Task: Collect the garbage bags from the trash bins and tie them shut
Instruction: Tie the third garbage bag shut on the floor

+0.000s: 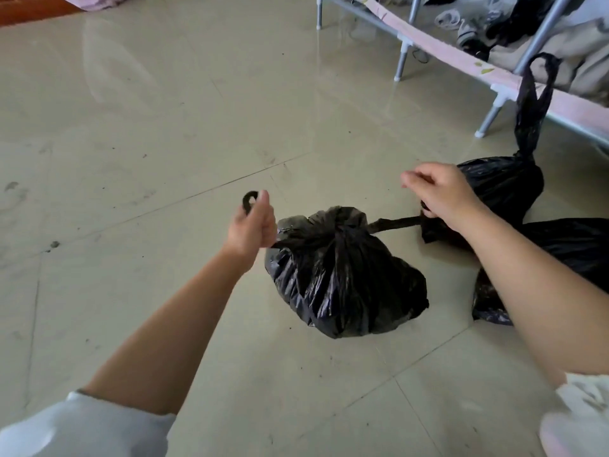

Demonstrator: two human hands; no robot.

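Observation:
A full black garbage bag sits on the tiled floor in the middle, its neck gathered at the top. My left hand grips the bag's left handle strip, whose looped end sticks out above my fist. My right hand grips the right handle strip, pulled taut away from the neck. Behind my right hand stands a second black bag, knotted, with its handles pointing up. A third black bag lies at the right, partly hidden by my right forearm.
A metal-legged frame with a pink patterned edge runs along the upper right, with clothes heaped on it. The glossy tiled floor stretches left and forward. A brown wooden edge shows at the top left.

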